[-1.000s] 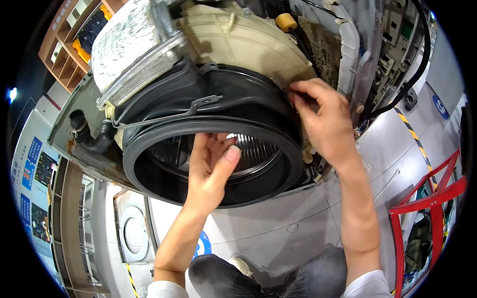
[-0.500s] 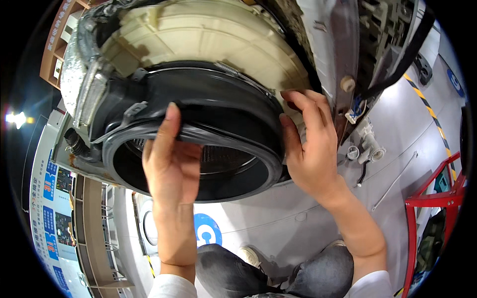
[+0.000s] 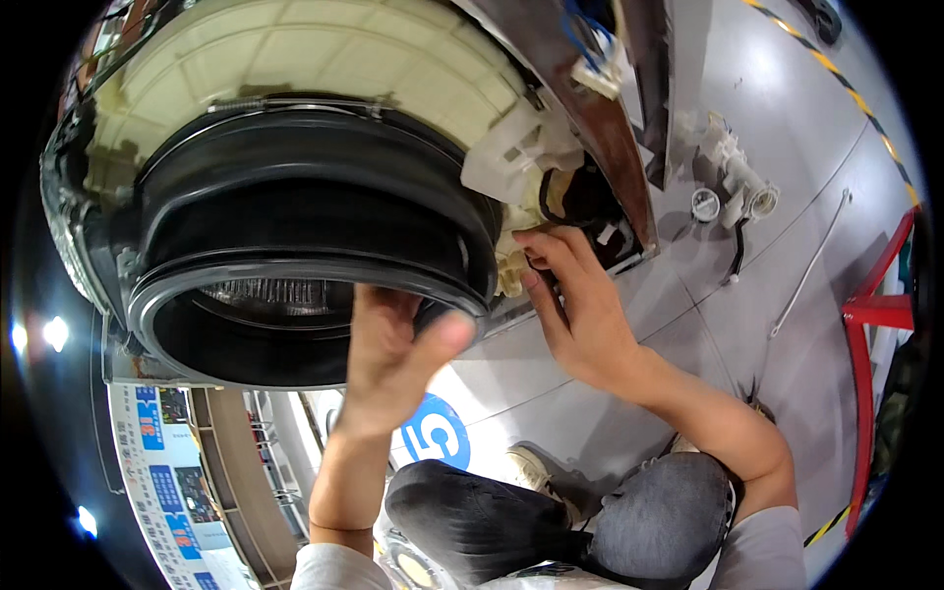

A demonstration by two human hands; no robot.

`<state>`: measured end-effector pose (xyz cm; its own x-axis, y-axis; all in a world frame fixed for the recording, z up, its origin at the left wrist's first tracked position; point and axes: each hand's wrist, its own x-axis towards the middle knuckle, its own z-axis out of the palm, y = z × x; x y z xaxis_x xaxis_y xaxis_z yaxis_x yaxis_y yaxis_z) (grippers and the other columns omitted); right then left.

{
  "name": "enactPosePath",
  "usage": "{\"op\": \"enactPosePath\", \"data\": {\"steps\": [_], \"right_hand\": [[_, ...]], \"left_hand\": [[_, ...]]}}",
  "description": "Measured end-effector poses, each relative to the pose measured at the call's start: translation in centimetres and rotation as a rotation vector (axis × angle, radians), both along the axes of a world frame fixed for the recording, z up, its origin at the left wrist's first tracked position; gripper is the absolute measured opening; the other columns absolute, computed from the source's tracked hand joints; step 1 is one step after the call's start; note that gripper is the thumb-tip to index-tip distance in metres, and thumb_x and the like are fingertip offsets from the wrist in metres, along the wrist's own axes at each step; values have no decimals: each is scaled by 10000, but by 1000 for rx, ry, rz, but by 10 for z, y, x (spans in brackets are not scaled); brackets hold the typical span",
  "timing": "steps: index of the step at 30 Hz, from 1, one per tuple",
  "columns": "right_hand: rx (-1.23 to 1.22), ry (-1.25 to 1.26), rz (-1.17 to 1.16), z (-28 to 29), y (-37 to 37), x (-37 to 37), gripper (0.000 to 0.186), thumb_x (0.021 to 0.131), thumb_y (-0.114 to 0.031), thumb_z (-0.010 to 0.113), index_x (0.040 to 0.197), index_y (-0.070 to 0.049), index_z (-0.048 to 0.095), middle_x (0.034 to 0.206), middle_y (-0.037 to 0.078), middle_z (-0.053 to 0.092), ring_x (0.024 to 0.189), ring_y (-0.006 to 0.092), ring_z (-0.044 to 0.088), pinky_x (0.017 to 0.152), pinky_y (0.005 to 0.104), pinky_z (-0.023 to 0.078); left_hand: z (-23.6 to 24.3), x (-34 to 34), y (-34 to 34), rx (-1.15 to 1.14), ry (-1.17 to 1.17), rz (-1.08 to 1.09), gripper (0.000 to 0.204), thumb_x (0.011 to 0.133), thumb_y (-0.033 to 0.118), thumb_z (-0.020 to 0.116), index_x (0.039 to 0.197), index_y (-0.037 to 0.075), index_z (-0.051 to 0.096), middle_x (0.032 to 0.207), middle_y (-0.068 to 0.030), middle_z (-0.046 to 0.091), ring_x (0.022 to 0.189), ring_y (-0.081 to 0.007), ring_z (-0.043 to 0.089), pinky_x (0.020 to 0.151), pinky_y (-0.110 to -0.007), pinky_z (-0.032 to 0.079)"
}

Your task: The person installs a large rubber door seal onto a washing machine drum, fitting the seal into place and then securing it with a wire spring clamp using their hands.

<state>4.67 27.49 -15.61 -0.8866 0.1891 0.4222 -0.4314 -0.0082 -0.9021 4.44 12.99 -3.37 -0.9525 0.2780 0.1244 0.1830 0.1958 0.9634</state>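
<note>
A black rubber door gasket (image 3: pixel 305 157) bulges from the cream plastic tub (image 3: pixel 324 54) of a front-loading washing machine. Round its back edge runs a thin wire clamp with a spring (image 3: pixel 241 104). Part of the metal drum (image 3: pixel 270 295) shows through the opening. My left hand (image 3: pixel 388 359) is at the lower right of that opening, fingers partly hidden inside and thumb spread, blurred, before the gasket lip. Just right of the gasket is my right hand (image 3: pixel 585 315), thumb and index finger apart, no object visible between them.
The brown cabinet edge (image 3: pixel 619 147) stands right of the tub, with a white connector (image 3: pixel 598 74) and blue wires. White plastic pump parts (image 3: pixel 737 182) and a thin rod (image 3: pixel 811 261) lie on the tiled floor. A red metal frame (image 3: pixel 875 313) is at far right.
The view has turned, so the machine sits further left. My left hand has shifted to the opening's right side, its thumb swung outward. My right hand now sits lower beside the gasket.
</note>
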Motion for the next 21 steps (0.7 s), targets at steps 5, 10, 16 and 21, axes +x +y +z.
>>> {"op": "enactPosePath", "data": {"steps": [5,10,16,21], "right_hand": [[-56,-10,0,-48,-21,-3,135,906,-53,585,1001,43,594,987,229,623,881,395,604,760,437,495],[73,-49,30,-46,-17,-24,118,862,-67,615,915,34,648,853,195,660,804,378,631,694,411,495],[117,-41,-28,-29,-18,-39,119,850,-102,629,883,11,619,724,165,642,671,353,647,588,401,505],[147,14,-112,-26,-18,-40,121,790,-88,643,865,-2,602,717,165,643,671,334,661,578,407,508]], "left_hand": [[-32,1,20,-438,105,147,581,856,13,709,1317,-27,357,1216,-111,539,1095,-180,540,983,-304,406],[-67,6,-11,-990,440,173,411,851,34,708,1202,-67,519,1091,-153,611,1031,-222,579,936,-327,435],[-78,-9,-12,-871,402,146,322,809,49,719,1085,-57,592,987,-154,640,949,-267,613,879,-361,463],[-83,-7,-8,-697,293,192,319,802,23,693,1096,-51,592,1005,-144,654,966,-237,627,898,-332,471]]}}
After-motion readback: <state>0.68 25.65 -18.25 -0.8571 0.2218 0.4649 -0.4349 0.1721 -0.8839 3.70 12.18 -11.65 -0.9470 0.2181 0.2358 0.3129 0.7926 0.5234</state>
